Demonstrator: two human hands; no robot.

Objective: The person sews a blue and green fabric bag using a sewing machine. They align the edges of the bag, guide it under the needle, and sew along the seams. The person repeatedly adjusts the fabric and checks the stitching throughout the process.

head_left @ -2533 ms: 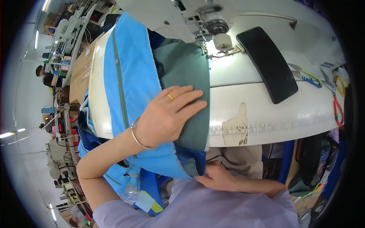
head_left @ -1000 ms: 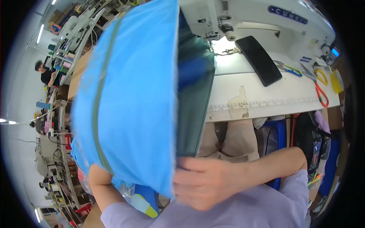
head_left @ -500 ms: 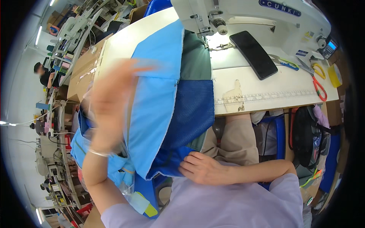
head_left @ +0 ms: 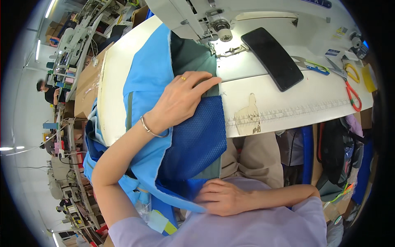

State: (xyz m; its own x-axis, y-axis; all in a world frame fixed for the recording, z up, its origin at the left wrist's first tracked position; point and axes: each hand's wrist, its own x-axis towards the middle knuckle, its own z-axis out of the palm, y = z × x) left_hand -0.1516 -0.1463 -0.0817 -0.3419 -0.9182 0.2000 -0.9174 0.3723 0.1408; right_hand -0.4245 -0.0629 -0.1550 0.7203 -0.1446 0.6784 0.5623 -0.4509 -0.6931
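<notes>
A sewn fabric piece, light blue (head_left: 144,70) with a dark green panel (head_left: 193,55) and a dark blue mesh panel (head_left: 197,136), lies across the table edge. Its far end reaches under the needle area of a white sewing machine (head_left: 214,24). My left hand (head_left: 181,96) rests on the cloth just above the mesh, fingers stretched toward its right edge; a ring and a bangle show on it. Down by my lap, my right hand (head_left: 224,197) is closed on the blue fabric near its lower edge, with the fingertips partly hidden.
On the white table (head_left: 284,107) lie a black phone (head_left: 273,59), small snips (head_left: 312,68), red-handled scissors (head_left: 352,94) and a yellow tape roll (head_left: 369,78). A printed ruler runs along the table's front. Bags hang at the right; another person (head_left: 49,90) sits far left.
My left hand has come down from a blurred swing at the left onto the cloth. The light blue flap has shifted left and its lower corner hangs lower. My right hand stays by my lap.
</notes>
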